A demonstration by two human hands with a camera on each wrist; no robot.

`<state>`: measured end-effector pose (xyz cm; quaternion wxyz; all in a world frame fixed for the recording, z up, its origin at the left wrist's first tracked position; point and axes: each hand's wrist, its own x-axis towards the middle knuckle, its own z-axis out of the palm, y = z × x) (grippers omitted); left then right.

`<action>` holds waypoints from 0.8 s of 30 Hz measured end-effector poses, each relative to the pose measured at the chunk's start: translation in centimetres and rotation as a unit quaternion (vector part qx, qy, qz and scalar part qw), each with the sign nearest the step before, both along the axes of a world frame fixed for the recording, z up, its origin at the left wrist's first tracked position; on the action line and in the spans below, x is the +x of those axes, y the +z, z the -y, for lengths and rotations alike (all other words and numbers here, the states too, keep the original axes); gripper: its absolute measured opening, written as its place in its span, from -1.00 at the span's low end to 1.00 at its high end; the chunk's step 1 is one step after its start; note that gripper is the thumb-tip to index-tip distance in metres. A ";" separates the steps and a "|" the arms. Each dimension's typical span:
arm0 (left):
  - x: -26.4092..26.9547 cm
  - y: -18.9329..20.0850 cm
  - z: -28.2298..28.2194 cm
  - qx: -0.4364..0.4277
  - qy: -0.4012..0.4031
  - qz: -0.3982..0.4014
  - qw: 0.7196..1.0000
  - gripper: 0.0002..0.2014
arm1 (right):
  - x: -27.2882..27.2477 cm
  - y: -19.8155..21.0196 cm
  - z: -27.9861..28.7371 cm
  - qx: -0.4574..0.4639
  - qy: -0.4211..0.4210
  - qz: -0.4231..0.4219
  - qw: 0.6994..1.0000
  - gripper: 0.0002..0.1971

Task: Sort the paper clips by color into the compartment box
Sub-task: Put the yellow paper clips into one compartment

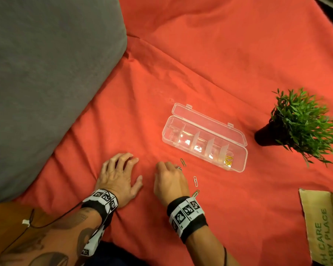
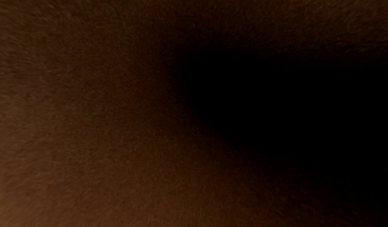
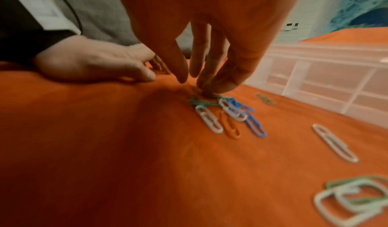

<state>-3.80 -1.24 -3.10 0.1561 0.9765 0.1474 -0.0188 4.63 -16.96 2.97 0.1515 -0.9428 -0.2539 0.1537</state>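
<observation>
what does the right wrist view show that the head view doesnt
Only the right wrist view: a pile of blue, white, orange and green clips under the right hand's fingertips. Only the head view: yellow clips in the end compartment, a plant. Both: the left hand flat on the cloth, the clear box.

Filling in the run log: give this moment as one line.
stage: picking | right hand: pinching green clip in pile | left hand: flat on cloth | box: open, yellow clips in end compartment
</observation>
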 end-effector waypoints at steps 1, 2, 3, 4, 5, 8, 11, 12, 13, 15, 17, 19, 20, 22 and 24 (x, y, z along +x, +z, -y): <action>0.0 0.0 0.0 -0.002 0.000 -0.003 1.000 -0.38 | -0.3 -0.3 -0.2 -0.025 0.002 -0.012 1.000 -0.81; 0.0 0.0 0.0 -0.002 0.000 -0.006 1.000 -0.38 | -0.6 -0.4 -0.3 -0.047 0.002 -0.021 0.999 -0.77; 0.0 0.0 0.0 -0.002 -0.001 -0.009 1.000 -0.38 | -0.8 -0.5 -0.4 -0.060 0.001 -0.025 0.998 -0.74; 0.0 0.0 0.0 -0.002 -0.002 -0.011 1.000 -0.38 | -0.9 -0.7 -0.4 -0.066 -0.002 -0.027 0.997 -0.73; 0.0 0.0 0.0 -0.002 -0.003 -0.011 1.000 -0.38 | -0.8 -0.7 -0.5 -0.067 -0.003 -0.028 0.997 -0.72; 0.1 0.0 0.1 -0.003 -0.005 -0.001 1.000 -0.38 | -0.3 -0.4 -0.6 -0.052 0.007 -0.032 0.998 -0.74; 0.1 0.0 0.1 -0.003 -0.004 0.007 1.000 -0.38 | 0.6 -0.2 0.1 0.013 -0.004 -0.055 0.998 -0.76; 0.1 -0.1 0.1 -0.002 -0.004 0.009 1.000 -0.38 | 0.9 0.0 0.6 0.042 -0.019 -0.051 0.998 -0.77; 0.0 -0.1 0.1 -0.001 -0.005 0.009 1.000 -0.38 | 1.3 0.3 1.2 0.068 -0.039 -0.043 0.996 -0.77; 0.0 -0.2 0.0 0.003 -0.007 0.006 1.000 -0.38 | 2.3 0.9 2.8 0.112 -0.086 -0.010 0.990 -0.78; 0.0 -0.2 0.0 0.001 -0.006 0.003 1.000 -0.39 | 3.9 1.8 4.8 0.155 -0.156 0.046 0.974 -0.82; 0.1 -0.2 0.0 -0.001 -0.005 0.005 1.000 -0.39 | 5.8 3.2 7.2 0.190 -0.240 0.109 0.946 -0.87; 0.1 -0.2 0.0 -0.001 -0.005 0.006 1.000 -0.39 | 6.7 4.0 8.5 0.200 -0.276 0.138 0.930 -0.89; 0.1 -0.2 0.1 -0.001 -0.005 0.010 1.000 -0.39 | 8.1 5.1 10.8 0.199 -0.326 0.171 0.908 -0.93; 0.1 -0.2 0.1 -0.003 -0.005 0.014 1.000 -0.39 | 9.0 5.4 12.7 0.180 -0.354 0.165 0.903 -0.95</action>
